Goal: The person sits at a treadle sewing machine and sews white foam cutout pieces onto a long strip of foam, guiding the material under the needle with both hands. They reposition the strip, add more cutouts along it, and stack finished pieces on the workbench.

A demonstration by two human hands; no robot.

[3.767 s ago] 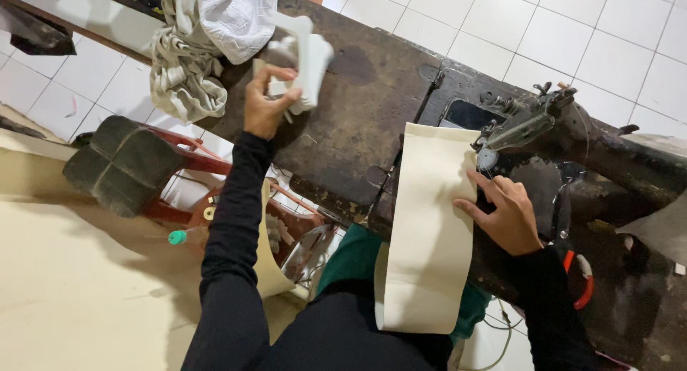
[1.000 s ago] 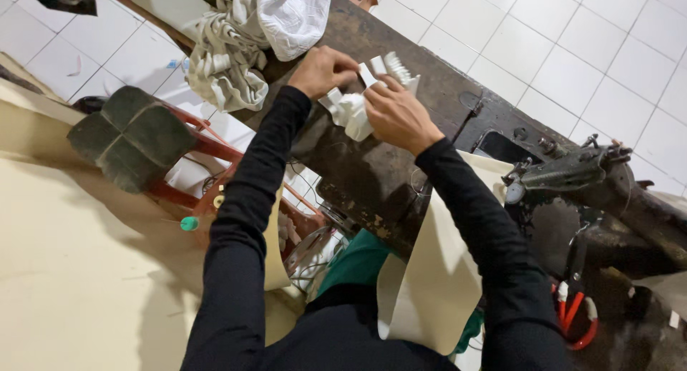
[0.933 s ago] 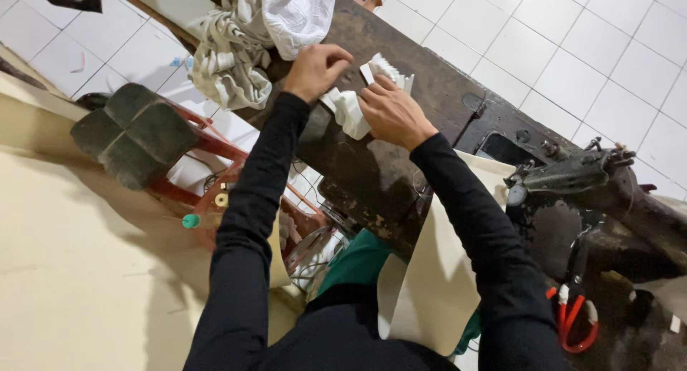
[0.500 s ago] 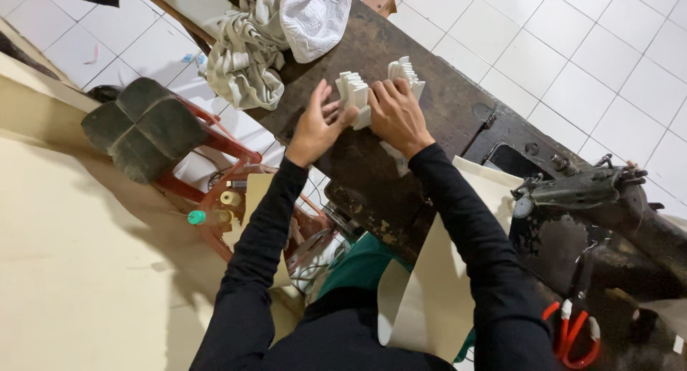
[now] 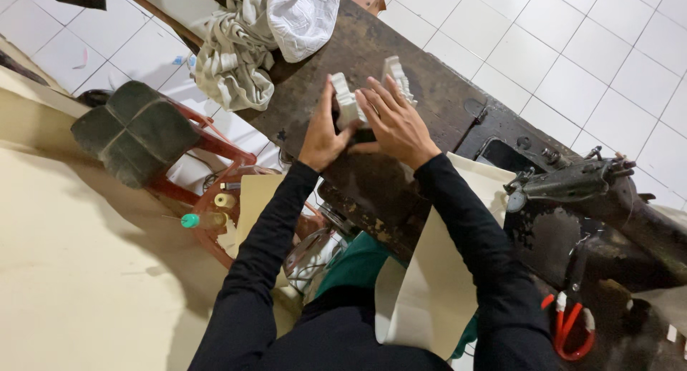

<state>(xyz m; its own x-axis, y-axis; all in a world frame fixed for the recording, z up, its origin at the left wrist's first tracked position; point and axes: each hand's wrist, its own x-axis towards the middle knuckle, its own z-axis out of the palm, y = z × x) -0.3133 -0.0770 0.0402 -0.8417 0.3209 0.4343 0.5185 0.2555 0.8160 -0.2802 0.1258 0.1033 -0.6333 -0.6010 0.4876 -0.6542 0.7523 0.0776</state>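
My left hand [image 5: 323, 136] and my right hand [image 5: 393, 122] are close together over the dark worn table [image 5: 429, 92], both closed on a stack of small white fabric pieces [image 5: 347, 103]. A second part of the stack [image 5: 398, 75] pokes up behind my right fingers. A wide cream fabric strip [image 5: 436, 271] hangs from the table edge down over my lap, under my right forearm. The sewing machine [image 5: 572, 185] stands to the right of it.
A heap of cream and white cloth [image 5: 265, 35] lies at the table's far left end. A red stool with a dark cushion [image 5: 139, 131] stands left of me, thread spools [image 5: 204, 217] beneath it. Red scissors [image 5: 569, 328] lie at the lower right.
My right hand left the cream strip by the machine and joined my left hand at the white pieces. Both hands brought the stack down onto the table, closer to me.
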